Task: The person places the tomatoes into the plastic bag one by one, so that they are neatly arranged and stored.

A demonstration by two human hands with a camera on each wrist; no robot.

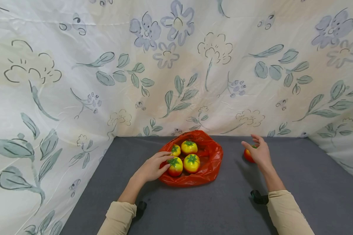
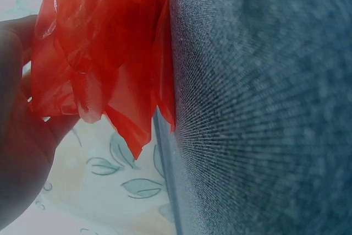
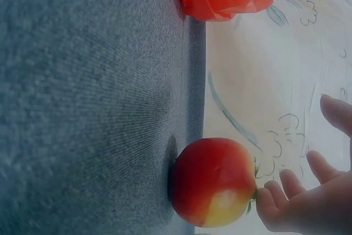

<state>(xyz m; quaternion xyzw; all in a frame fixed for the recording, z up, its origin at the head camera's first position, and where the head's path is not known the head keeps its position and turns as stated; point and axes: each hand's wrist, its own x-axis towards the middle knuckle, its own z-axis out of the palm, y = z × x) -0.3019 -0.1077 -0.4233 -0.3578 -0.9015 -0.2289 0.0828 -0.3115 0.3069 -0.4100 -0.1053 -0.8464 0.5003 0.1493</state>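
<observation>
A red plastic bag point(image 1: 213, 163) lies with its mouth spread wide. Inside it several yellow-and-red tomatoes point(image 1: 192, 163) with green leafy tops are visible. At the bag's left rim my left hand point(image 1: 153, 167) reaches over the edge, its fingers loosely extended beside the nearest tomato point(image 1: 175, 167). In the left wrist view the bag point(image 2: 104, 42) hides part of that hand's fingers. To the right of the bag, a single tomato point(image 3: 213, 182), red with a yellow patch, sits on the table. Above it hovers my right hand point(image 1: 260, 153), fingers spread, with nothing in its grasp.
Dark grey cloth covers the table point(image 1: 194, 212). Behind and at both sides hangs a white curtain point(image 1: 176, 81) with flowers and leaves. Black wrist-worn devices point(image 1: 258, 197) sit under both forearms.
</observation>
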